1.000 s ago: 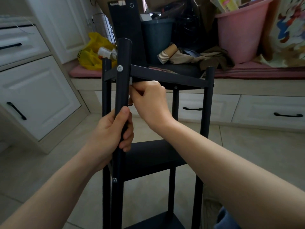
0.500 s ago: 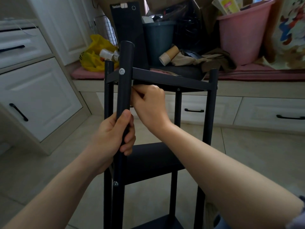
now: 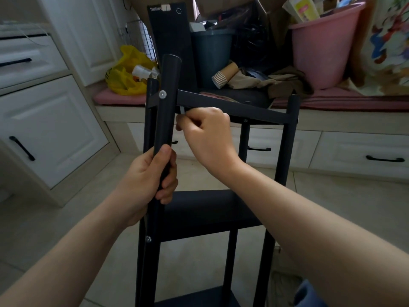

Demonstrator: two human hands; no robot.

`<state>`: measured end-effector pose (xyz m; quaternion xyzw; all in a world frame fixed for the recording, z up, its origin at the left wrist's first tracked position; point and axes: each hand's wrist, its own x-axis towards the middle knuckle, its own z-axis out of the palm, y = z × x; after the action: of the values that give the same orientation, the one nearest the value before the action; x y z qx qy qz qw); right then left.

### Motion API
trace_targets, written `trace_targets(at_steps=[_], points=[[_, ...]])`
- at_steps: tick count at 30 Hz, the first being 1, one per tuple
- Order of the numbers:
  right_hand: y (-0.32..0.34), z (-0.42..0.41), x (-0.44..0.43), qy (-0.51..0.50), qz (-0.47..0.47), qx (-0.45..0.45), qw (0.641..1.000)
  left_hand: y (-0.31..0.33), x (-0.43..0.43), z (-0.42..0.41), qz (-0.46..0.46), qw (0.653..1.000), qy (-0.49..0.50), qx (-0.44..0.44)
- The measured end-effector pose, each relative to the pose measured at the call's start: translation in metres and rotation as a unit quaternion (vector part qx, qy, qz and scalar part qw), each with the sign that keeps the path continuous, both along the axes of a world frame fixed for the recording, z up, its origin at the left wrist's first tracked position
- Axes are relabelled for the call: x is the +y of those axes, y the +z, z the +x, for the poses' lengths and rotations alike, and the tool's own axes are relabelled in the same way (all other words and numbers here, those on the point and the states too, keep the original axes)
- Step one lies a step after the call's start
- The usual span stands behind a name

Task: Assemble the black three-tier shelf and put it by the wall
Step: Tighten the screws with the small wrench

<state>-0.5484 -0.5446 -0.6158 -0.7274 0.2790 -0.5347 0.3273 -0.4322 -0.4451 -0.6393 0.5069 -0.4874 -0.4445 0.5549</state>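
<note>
"What are the hands doing?"

"The left hand [image 3: 150, 180] is wrapped round the near post [image 3: 167, 103], thumb lying up along it. The right hand [image 3: 205, 138], fingers curled, pinches a small silvery piece [image 3: 182, 110] just under the front rail of the top tier [image 3: 232, 106], beside that post."

"And the shelf?"

"The shelf [image 3: 290, 140] stands upright on the tiled floor [image 3: 66, 218], right before the person, in front of a bench [image 3: 332, 118] with drawers. Four posts, three tiers. Two silver screws show on the near post: the upper screw [image 3: 162, 94] at the top rail, the lower screw [image 3: 147, 239] level with the middle tier [image 3: 210, 211]."

"Behind it?"

"On the bench: one pink bucket [image 3: 321, 47], one dark bin [image 3: 210, 54], one yellow bag [image 3: 126, 72], and one stack of paper cups [image 3: 223, 75] (lying on its side)."

"Anything unclear?"

"The bottom tier [image 3: 199, 299] is cut off at the lower edge, and the posts' feet with it. What the silvery piece is, I can't tell; the fingers hide most of it."
</note>
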Motion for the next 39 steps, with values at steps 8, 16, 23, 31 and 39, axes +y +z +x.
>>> trace_targets(at_steps=[8, 16, 23, 31, 39], points=[[-0.009, 0.012, 0.007, -0.055, -0.061, 0.015, 0.997, 0.0, 0.001, 0.003, 0.005, 1.0, -0.013, 0.004], [-0.016, 0.029, 0.006, -0.045, -0.037, -0.035, 0.998, -0.001, 0.001, 0.007, 0.007, 0.999, -0.026, 0.023], [-0.018, 0.033, 0.001, -0.031, -0.027, -0.061, 0.997, 0.0, 0.001, 0.009, 0.009, 0.998, -0.052, 0.032], [-0.012, 0.021, 0.003, -0.005, 0.036, 0.016, 0.999, 0.0, 0.002, 0.005, 0.017, 0.999, -0.022, 0.023], [-0.002, 0.008, 0.008, 0.007, 0.034, -0.001, 0.999, 0.001, 0.003, 0.005, 0.019, 0.999, -0.023, 0.017]])
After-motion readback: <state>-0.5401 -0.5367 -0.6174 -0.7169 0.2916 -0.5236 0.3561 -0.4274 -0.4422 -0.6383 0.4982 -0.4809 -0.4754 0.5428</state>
